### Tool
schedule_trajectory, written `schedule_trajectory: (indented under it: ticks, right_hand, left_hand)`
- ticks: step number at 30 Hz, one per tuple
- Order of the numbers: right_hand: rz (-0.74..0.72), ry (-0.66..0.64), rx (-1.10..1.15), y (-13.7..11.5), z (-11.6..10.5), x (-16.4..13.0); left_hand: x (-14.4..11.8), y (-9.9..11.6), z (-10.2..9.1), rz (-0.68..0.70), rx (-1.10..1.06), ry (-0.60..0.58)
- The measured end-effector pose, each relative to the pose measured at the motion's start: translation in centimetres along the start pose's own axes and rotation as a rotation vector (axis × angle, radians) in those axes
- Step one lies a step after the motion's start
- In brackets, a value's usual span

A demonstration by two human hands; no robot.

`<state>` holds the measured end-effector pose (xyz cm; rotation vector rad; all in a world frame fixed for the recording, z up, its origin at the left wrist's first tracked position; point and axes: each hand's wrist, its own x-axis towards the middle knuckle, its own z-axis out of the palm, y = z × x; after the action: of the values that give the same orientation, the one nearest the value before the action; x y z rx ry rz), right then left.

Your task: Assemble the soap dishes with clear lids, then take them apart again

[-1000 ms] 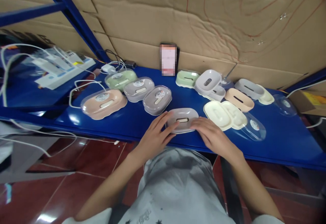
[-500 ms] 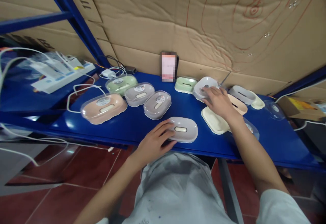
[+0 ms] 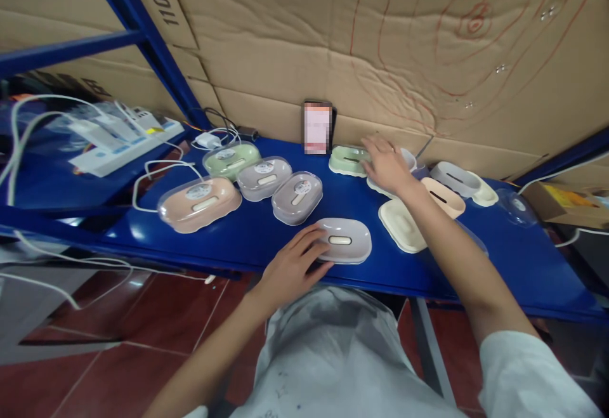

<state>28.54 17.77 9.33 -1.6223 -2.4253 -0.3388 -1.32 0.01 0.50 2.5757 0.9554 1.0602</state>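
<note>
Near the table's front edge, a grey soap dish [image 3: 354, 250] with a cream strip in its middle lies flat. My left hand [image 3: 297, 259] grips its left end, thumb at the front and fingers over the rim. Towards the back, my right hand [image 3: 387, 161] hovers with its fingers spread, at the right end of a green soap dish [image 3: 352, 159]. Whether it touches that dish I cannot tell. A grey dish [image 3: 408, 159] is partly hidden beneath my right hand. A cream tray [image 3: 404, 224] lies below my right forearm, with a peach dish [image 3: 445, 197] beyond.
On the left stand lidded soap dishes in peach [image 3: 200, 205], green [image 3: 231, 159] and grey [image 3: 297, 197]. A phone [image 3: 318, 127] leans against the cardboard wall [image 3: 266, 56]. A power strip [image 3: 126, 145] with white cables lies far left; a clear lid [image 3: 516, 207] lies right.
My right hand has moved left and back, from over the grey dish to the green one's end. My left hand stays on the front grey dish. The view has shifted slightly.
</note>
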Motion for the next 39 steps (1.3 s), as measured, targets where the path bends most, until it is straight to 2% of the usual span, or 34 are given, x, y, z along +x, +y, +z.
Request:
schedule_trajectory:
  ticks: [4, 8, 11, 14, 16, 19, 23, 27, 34, 39]
  right_hand:
    - [0.052, -0.106, -0.050, 0.6, 0.7, 3.8]
    - [0.042, -0.098, -0.070, 0.2, 0.1, 3.7]
    - [0.015, -0.006, -0.066, -0.4, -1.4, 1.8]
    - [-0.041, 0.169, -0.052, -1.6, -3.0, -1.7]
    - [-0.133, 0.258, -0.042, -2.9, -3.6, -4.9]
    - [-0.335, 0.311, 0.053, -5.2, -3.3, -9.9]
    - [-0.479, 0.278, 0.290, -7.4, -2.1, -14.8]
    - [-0.385, 0.264, 0.489, -8.4, -1.5, -17.2]
    - [-0.362, 0.199, 0.544, -10.0, -0.4, -18.7]
    - [-0.282, 0.083, 0.563, -9.9, 0.4, -18.9]
  left_hand:
    - [-0.1, 0.0, -0.1, 0.001, -0.011, -0.015]
    - [0.0, 0.0, -0.1, 0.009, -0.008, -0.013]
    - [0.1, 0.0, -0.2, 0.013, -0.012, -0.009]
    - [0.1, 0.2, -0.2, -0.003, -0.019, -0.023]
    - [-0.1, 0.2, -0.2, -0.049, -0.008, -0.019]
    - [-0.3, 0.3, -0.1, -0.135, -0.007, 0.026]
    - [-0.5, 0.2, 0.0, -0.135, -0.023, 0.027]
    - [-0.5, 0.1, 0.0, -0.136, -0.074, 0.089]
    - [-0.2, -0.4, -0.3, -0.078, -0.066, 0.030]
    - [-0.3, -0.5, -0.1, -0.094, -0.094, 0.047]
